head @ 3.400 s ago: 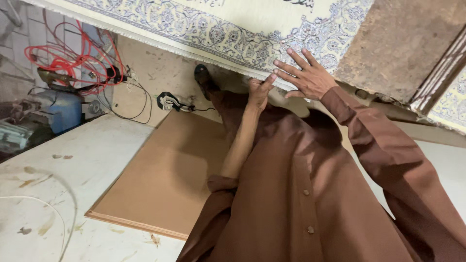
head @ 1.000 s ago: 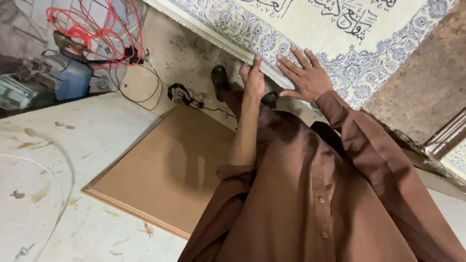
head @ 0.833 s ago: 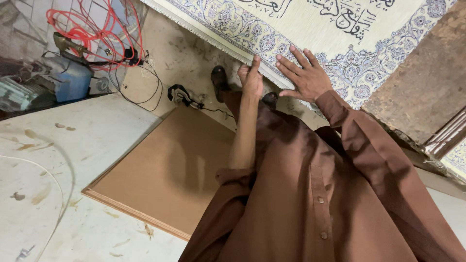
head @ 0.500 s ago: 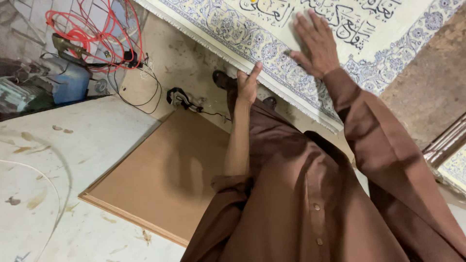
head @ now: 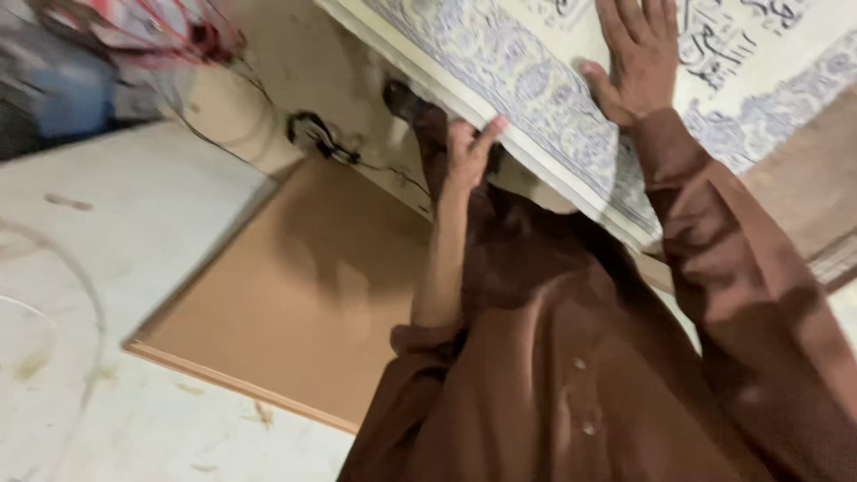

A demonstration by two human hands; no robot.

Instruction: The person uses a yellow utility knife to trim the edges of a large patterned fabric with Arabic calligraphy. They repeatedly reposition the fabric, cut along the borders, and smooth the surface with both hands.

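My left hand (head: 470, 147) grips the lower edge of the printed panel (head: 553, 98), fingers curled over the front of the rim, thumb hidden behind it. My right hand (head: 636, 58) lies flat on the panel's face, fingers spread and pressing, fingertips cut off at the top of the frame.

Panel: large, pale cream face, wide blue-grey floral border, dark calligraphic script in the middle field, thin light rim along the edge. It stands tilted, running from upper left to right across the frame, above my torso and in front of me. Most of it is out of frame at the top and right; can't tell its full shape.

Frame is motion-blurred. Red wires (head: 170, 27) and a blue object (head: 76, 98) at upper left are smeared; can't make out what the blue one is. A dark shoe (head: 403, 96) shows just under the panel edge, partly covered by my brown garment.

Panel edge sits in my left hand; right hand is further up the face, well apart from the left. Below lies a brown board (head: 295, 295) flat on the white surface (head: 98, 250), beneath my left forearm.
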